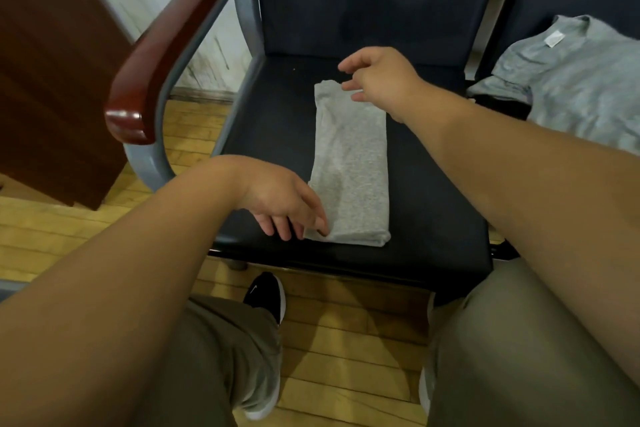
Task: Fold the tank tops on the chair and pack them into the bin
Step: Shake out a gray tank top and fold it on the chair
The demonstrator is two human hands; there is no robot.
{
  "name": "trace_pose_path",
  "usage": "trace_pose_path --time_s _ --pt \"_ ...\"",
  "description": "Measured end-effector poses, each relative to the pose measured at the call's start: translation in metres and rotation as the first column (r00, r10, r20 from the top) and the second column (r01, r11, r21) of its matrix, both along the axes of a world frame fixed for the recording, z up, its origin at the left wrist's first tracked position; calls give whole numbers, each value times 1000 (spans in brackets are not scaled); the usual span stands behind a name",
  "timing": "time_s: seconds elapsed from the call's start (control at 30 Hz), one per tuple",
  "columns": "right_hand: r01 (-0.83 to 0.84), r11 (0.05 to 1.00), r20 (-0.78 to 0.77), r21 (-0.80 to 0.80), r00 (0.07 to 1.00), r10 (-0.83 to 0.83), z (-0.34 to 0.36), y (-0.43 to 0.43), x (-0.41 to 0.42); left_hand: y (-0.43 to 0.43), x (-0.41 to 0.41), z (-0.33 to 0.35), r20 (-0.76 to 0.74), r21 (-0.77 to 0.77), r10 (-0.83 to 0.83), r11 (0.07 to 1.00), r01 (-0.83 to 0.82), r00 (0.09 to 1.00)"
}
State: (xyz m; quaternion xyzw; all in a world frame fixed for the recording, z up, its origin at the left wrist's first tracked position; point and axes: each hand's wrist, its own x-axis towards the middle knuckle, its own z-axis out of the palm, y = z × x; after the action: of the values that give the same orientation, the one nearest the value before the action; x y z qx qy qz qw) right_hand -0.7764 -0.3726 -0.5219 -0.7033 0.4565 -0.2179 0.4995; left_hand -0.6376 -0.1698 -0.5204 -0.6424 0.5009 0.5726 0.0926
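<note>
Our left forearm and right forearm reach out over our knees in olive trousers toward the tank top. It is grey and folded into a long narrow strip. It lies flat in the middle of the dark seat of the chair, with one short end at the front edge of the seat and the other pointing at the backrest.

Our left hand is at the near left corner of the strip. Its fingers point down, loose and spread, with the fingertips touching the fabric; we cannot tell whether they pinch it. Our right hand hangs over the far right corner, fingers loosely bent and parted, with nothing held between them. Whether it brushes the cloth we cannot tell.

On the next seat to the right lies a heap of crumpled grey garments, well apart from the strip, with a white label showing at a neckline. The chair has a red-brown armrest on its left side, and beyond that stands a dark wooden cabinet. Below the seat is a yellow plank floor, and on it our black shoe.
</note>
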Motion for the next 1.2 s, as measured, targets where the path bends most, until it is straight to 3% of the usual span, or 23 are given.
trace_pose_path --time_s 0.13,0.27,0.47,0.63,0.73,0.93,1.2 --pt "-39 998 -247 -57 969 24 9 18 -24 -4 -3 1 59 -42 126 991 -124 990" --pt "-86 986 -508 146 849 149 20 46 -51 -3 -13 -4 165 -34 238 971 -236 957" --pt "-39 909 -657 416 678 330 11 113 -82 10 -43 2 193 -99 339 940 -325 921" --pt "99 907 -647 410 733 212 -24 158 -89 27 -63 2 282 -220 344 932 -288 896" --pt "94 916 -602 389 779 175 -18 165 -96 35 -63 2 159 -189 448 889 -418 880" --pt "100 890 -270 446 962 27 35 168 -121 48 -62 37 -146 -64 586 799 -598 797" --pt "10 945 -15 328 1000 -6 72 146 -131 51 -43 73 -421 -134 513 780 -611 748"
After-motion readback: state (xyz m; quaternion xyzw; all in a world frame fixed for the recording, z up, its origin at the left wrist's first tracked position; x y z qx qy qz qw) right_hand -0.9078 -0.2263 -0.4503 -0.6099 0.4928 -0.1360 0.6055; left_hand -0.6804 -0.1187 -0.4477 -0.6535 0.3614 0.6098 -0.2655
